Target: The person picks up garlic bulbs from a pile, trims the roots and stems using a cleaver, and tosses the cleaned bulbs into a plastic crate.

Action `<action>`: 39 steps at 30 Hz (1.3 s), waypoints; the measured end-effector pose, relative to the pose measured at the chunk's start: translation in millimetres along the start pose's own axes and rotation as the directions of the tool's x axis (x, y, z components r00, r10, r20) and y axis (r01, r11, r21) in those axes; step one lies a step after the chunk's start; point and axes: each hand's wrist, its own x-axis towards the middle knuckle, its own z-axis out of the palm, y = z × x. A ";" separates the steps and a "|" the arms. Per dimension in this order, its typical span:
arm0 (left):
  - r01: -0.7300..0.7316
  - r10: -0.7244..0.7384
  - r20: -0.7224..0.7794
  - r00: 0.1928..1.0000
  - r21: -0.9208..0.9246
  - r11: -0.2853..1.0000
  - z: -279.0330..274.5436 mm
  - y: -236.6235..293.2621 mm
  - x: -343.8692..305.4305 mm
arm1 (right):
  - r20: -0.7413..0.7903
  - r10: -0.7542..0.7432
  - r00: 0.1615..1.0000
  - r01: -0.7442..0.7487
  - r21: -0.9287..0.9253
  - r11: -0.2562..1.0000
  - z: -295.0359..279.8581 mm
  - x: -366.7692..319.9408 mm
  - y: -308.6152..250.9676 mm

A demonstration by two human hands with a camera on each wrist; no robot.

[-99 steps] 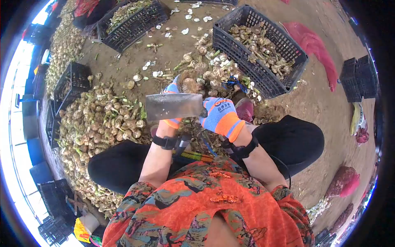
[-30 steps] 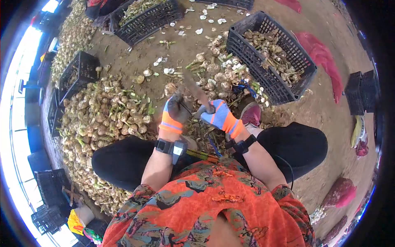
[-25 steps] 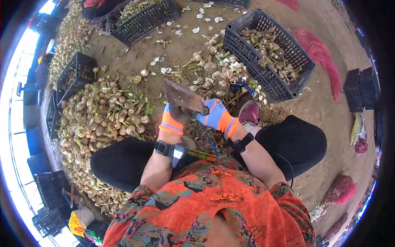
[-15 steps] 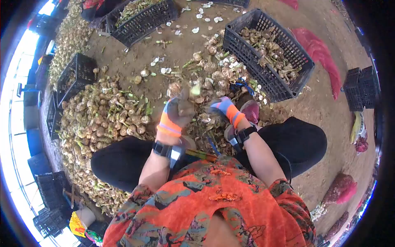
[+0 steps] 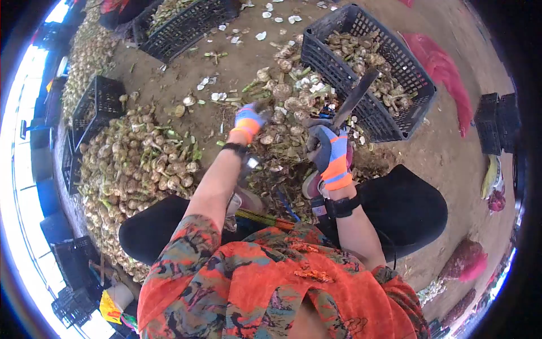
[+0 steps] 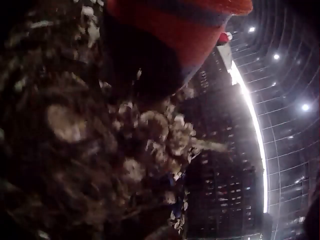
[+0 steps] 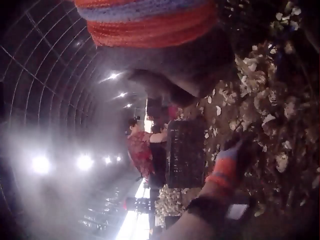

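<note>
My right hand (image 5: 330, 150), in a blue and orange glove with dark palm and fingers, grips a cleaver (image 5: 357, 97). In the head view its blade is seen nearly edge-on, slanting up to the right across the near crate's side. My left hand (image 5: 249, 122), gloved alike, reaches out to the left edge of a heap of garlic bulbs (image 5: 282, 91) on the ground between my feet. Its dark fingertips overlap the bulbs, and I cannot tell whether they hold one. The left wrist view shows the glove cuff (image 6: 170, 30) close over blurred bulbs (image 6: 155, 125).
A black crate (image 5: 367, 116) of trimmed garlic stands ahead right, another crate (image 5: 186, 31) ahead left. A large garlic pile (image 5: 141, 155) lies left of my knee. White scraps (image 5: 219, 96) dot the ground. A pink net sack (image 5: 437, 70) lies right. Another person (image 7: 142, 150) sits beyond a crate.
The cleaver, earlier held across in front of the left hand, has swung to the right with the right hand. My left hand has moved forward to the bulbs; the pale piece near it is gone.
</note>
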 end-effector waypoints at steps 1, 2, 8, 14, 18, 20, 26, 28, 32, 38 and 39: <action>0.119 -0.162 0.163 0.973 0.246 0.962 2.8 32.5 4.6 | -0.025 0.005 1.000 -0.006 -0.017 1.000 -2.2 1.7 0.3; -0.029 -0.047 0.188 0.981 0.383 0.923 37.1 12.8 18.8 | -0.048 0.008 0.999 -0.010 -0.034 0.999 -3.4 3.7 -0.1; 0.139 -0.161 0.026 0.987 0.382 0.914 37.4 41.2 10.8 | -0.020 -0.045 0.999 0.043 -0.113 0.993 0.9 -3.6 -24.6; 0.151 -0.188 0.172 0.967 0.210 0.966 39.6 -23.6 43.8 | -0.054 -0.015 0.998 0.007 -0.142 0.990 1.3 -3.5 -28.1; 0.096 -0.177 0.278 0.944 0.281 0.955 39.8 -41.3 50.7 | -0.035 -0.140 0.990 0.137 -0.086 0.987 -2.4 -0.6 -29.9; -0.033 -0.029 0.108 0.994 0.534 0.845 58.5 -43.0 33.4 | -0.081 -0.074 0.994 0.072 -0.033 0.997 -0.7 -2.9 -38.2; 0.260 -0.312 -0.164 0.936 -0.276 0.925 -17.7 43.0 34.4 | -0.137 -0.104 0.985 0.096 -0.068 0.993 -7.6 -12.3 -49.4; 0.169 -0.230 -0.121 0.966 -0.377 0.910 -15.1 41.7 39.6 | -0.130 -0.161 0.978 0.169 0.055 0.984 -6.6 -9.3 -48.0; -0.149 0.135 -0.115 0.984 -0.122 0.981 19.6 10.6 73.1 | -0.190 -0.174 0.966 0.171 -0.033 0.985 -10.2 -6.8 -35.8; -0.011 -0.130 0.238 0.963 0.514 0.858 47.8 19.6 27.5 | -0.147 -0.078 0.986 0.082 0.021 0.996 -2.0 -14.5 -47.2; 0.060 -0.128 0.206 0.970 0.308 0.949 42.8 15.8 24.7 | -0.134 -0.094 0.986 0.090 -0.031 0.995 -5.0 -13.7 -45.0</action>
